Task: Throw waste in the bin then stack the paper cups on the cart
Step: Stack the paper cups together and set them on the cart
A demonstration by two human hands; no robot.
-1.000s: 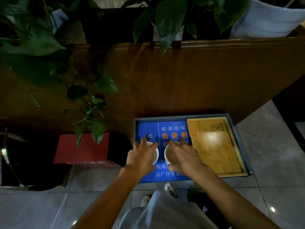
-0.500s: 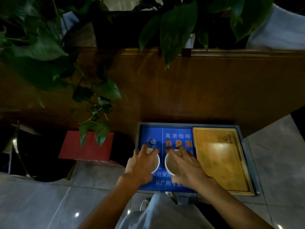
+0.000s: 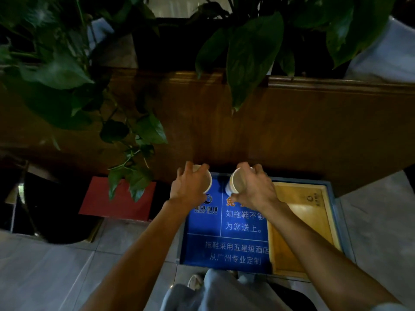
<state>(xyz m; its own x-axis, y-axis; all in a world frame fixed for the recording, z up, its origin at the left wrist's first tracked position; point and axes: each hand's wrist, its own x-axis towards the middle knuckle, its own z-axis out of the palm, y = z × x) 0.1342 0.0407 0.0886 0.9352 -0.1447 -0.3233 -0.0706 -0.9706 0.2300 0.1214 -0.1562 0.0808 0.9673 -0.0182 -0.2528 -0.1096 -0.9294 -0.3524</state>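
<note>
Two white paper cups are held above the cart's top tray (image 3: 336, 212), which carries a blue printed sign (image 3: 226, 245). My left hand (image 3: 189, 187) grips the left paper cup (image 3: 207, 182) from above, its mouth facing up. The right paper cup (image 3: 235, 184) is tilted, its open mouth turned toward me, and my right hand (image 3: 256, 189) grips it around the side. Both cups are lifted off the blue sign, side by side and a little apart. I cannot tell whether anything is inside them.
A shallow wooden tray (image 3: 298, 232) fills the cart's right half. A red box (image 3: 116, 198) and a dark round bin (image 3: 56, 212) stand to the left on the tiled floor. A wooden partition (image 3: 247, 131) with hanging plant leaves (image 3: 134, 135) rises behind.
Both hands have lifted the two cups off the blue sign and carried them toward the cart's far edge. The right cup has tipped toward me. The view has shifted closer.
</note>
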